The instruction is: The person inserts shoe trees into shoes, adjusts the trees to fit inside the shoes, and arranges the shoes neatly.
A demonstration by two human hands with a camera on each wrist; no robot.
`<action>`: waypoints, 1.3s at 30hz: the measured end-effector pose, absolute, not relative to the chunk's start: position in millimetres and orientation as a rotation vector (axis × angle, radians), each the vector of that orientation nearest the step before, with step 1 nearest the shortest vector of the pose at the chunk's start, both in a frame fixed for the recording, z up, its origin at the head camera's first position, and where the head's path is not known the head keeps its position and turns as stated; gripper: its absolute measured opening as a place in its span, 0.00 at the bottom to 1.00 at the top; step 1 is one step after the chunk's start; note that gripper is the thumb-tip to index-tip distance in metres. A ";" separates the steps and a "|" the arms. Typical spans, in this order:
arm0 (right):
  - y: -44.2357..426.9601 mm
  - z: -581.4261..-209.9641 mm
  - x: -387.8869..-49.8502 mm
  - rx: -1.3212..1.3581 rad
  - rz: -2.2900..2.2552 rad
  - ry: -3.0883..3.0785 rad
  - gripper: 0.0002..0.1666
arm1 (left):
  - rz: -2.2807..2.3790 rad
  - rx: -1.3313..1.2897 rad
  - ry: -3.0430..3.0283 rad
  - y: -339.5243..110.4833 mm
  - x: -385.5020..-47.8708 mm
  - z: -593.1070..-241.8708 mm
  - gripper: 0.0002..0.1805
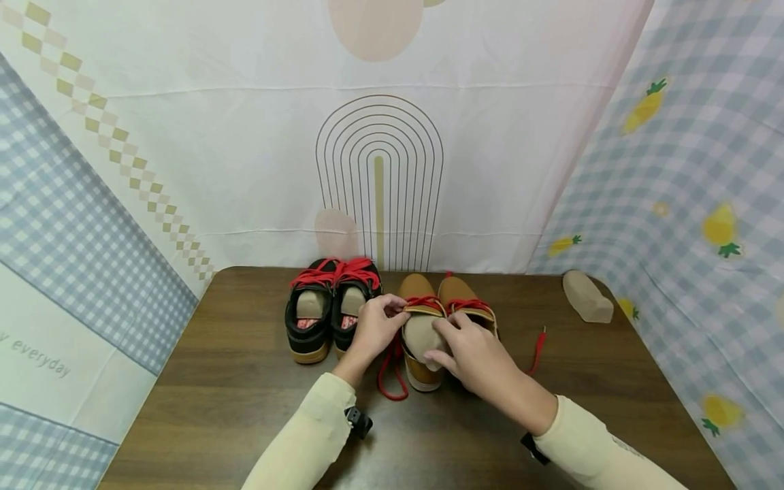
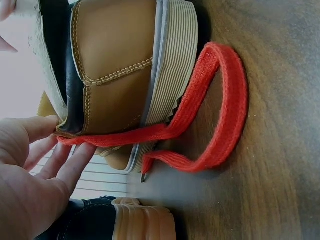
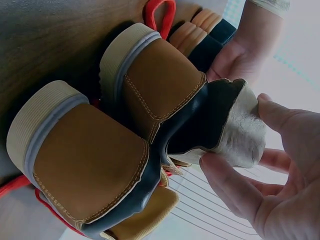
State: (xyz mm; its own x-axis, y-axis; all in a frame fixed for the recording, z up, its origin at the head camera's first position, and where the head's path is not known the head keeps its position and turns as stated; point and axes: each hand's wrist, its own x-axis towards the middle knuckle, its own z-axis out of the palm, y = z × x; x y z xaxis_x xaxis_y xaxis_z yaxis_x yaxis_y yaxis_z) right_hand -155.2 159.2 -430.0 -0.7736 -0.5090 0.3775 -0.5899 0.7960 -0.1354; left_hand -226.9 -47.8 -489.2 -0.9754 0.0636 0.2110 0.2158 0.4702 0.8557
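Observation:
Two tan shoes with red laces stand side by side on the table. A grey-beige moulded paper shoe insert point(image 1: 422, 338) sits partly inside the left tan shoe point(image 1: 422, 376), its rear end sticking up out of the opening. My right hand point(image 1: 480, 354) pinches that insert between thumb and fingers; the right wrist view shows its hollow underside. At the shoe's lace edge, my left hand point(image 1: 375, 330) pinches the collar beside the red lace point(image 2: 220, 120), which loops down onto the table. The right tan shoe point(image 3: 90, 160) stands close alongside, partly hidden by my right hand.
A pair of black shoes point(image 1: 306, 337) with tied red laces and paper inserts stands left of the tan pair. Another paper insert point(image 1: 588, 297) lies at the table's back right corner. A loose red lace end point(image 1: 539, 350) rests right of the tan shoes. Patterned cloths surround the table.

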 end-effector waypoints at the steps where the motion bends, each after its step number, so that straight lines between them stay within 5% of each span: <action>1: 158.6 -430.1 -156.3 0.834 0.359 -2.666 0.30 | -1.524 -0.245 -2.564 -47.6 -226.8 -489.0 0.07; 39: 152.6 -423.5 -184.3 0.856 0.702 -2.784 0.20 | -1.507 -0.246 -2.564 -47.7 -227.2 -489.3 0.06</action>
